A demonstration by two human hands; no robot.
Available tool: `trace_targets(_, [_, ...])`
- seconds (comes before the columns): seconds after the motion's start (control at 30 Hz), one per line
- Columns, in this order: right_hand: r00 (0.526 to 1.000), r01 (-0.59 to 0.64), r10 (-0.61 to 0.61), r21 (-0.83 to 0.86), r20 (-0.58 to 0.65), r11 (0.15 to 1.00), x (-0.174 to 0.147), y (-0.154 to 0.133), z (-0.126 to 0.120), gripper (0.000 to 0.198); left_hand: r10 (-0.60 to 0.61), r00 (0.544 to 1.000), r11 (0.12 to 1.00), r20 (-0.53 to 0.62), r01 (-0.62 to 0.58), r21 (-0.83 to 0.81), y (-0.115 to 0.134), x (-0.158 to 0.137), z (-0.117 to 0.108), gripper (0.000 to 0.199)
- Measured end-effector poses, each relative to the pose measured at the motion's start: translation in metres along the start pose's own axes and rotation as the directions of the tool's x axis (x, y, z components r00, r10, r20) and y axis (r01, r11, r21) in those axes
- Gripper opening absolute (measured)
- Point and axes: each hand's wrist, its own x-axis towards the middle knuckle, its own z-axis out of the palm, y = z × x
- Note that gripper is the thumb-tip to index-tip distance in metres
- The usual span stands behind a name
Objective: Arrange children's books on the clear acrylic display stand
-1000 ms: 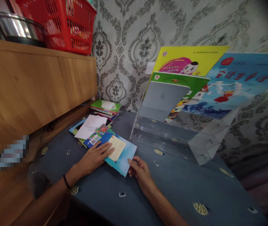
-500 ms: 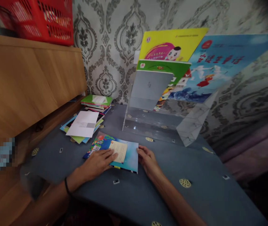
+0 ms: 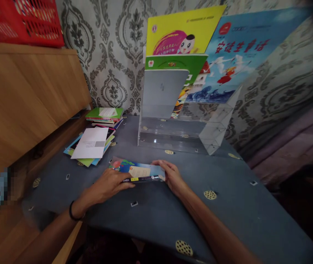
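Note:
A thin blue book [image 3: 140, 171] with a cream text panel is tilted above the table, its dark spine turned toward me. My left hand [image 3: 114, 184] grips its left part, the thumb lying along the spine side and the other fingers partly hidden. At the right end, my right hand [image 3: 173, 177] has its fingers over the far corner and holds the edge. Behind the hands stands a clear acrylic book rack [image 3: 170, 141]. It bears a grey book [image 3: 163, 93], a green book [image 3: 173, 62], a yellow book [image 3: 181, 27] and a large blue book [image 3: 244, 58].
Left of the rack lies a loose pile of books topped by a white one [image 3: 90, 143]. Behind it is a neater book stack [image 3: 105, 114]. A wooden cabinet [image 3: 29, 99] with a red basket [image 3: 35, 24] borders the grey table cloth [image 3: 173, 216] on the left.
The book's near edge has been lifted, so its spine now faces me. My right hand has moved from beside the right edge to gripping it. The camera view has shifted slightly.

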Motion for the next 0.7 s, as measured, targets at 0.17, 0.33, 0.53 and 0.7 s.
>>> trace_targets(0.17, [0.968, 0.057, -0.102, 0.193, 0.23, 0.979, -0.005, -0.012, -0.003, 0.06, -0.132, 0.985, 0.96, -0.109, 0.1, -0.262, 0.009, 0.006, -0.025, 0.035])
trace_targets(0.33, [0.91, 0.111, -0.178, 0.194, 0.374, 0.975, -0.013, -0.005, 0.004, 0.037, -0.295, 0.937, 0.813, -0.185, 0.145, -0.564, 0.015, 0.014, -0.039, 0.044])
trace_targets(0.53, [0.888, 0.135, -0.153, 0.074, 0.434, 0.988, -0.016, 0.002, 0.01, 0.033, -0.509, 0.848, 0.424, -0.15, 0.095, -0.901, 0.028, 0.028, -0.032, 0.05])
trace_targets(0.7, [0.91, 0.144, -0.122, -0.026, 0.397, 0.989, -0.014, -0.008, 0.0, 0.041, -0.674, 0.735, 0.096, -0.078, -0.018, -0.995, 0.019, 0.038, -0.011, 0.05])
